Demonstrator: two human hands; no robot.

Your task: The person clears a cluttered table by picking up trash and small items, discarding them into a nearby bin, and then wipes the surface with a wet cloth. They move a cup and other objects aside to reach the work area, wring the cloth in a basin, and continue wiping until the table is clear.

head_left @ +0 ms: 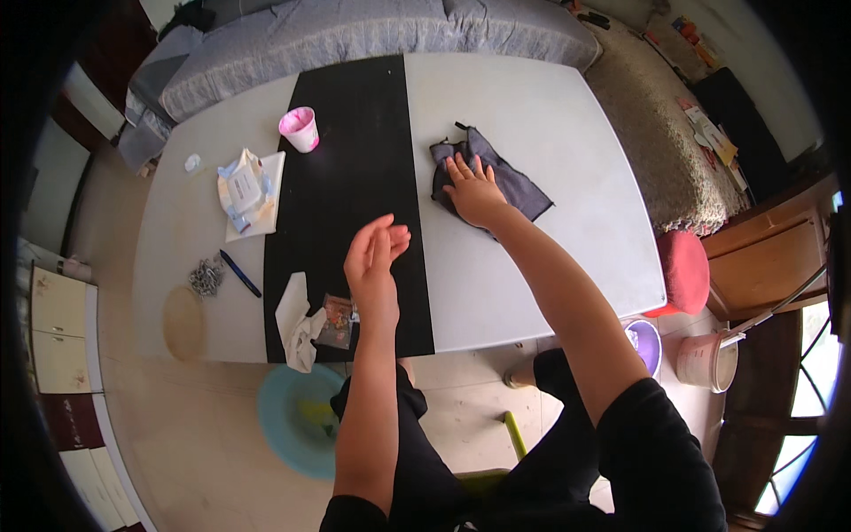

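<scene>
A dark grey cloth (512,176) lies crumpled on the right, white part of the table (496,284). My right hand (477,193) presses down on it with the fingers spread flat over its left side. Above the black middle strip (355,177) hovers my left hand (374,264), its fingers loosely bent and holding nothing. Just below that hand, near the table's front edge, are a small clear packet (335,321) and a crumpled white tissue (301,330).
A pink-stained cup (300,129), a wipes pack (248,191), a pen (240,273), a steel wool scrubber (207,277) and a round tan mat (183,323) sit on the left. On the floor are a blue basin (284,417), a purple bucket (645,344) and a red stool (683,270).
</scene>
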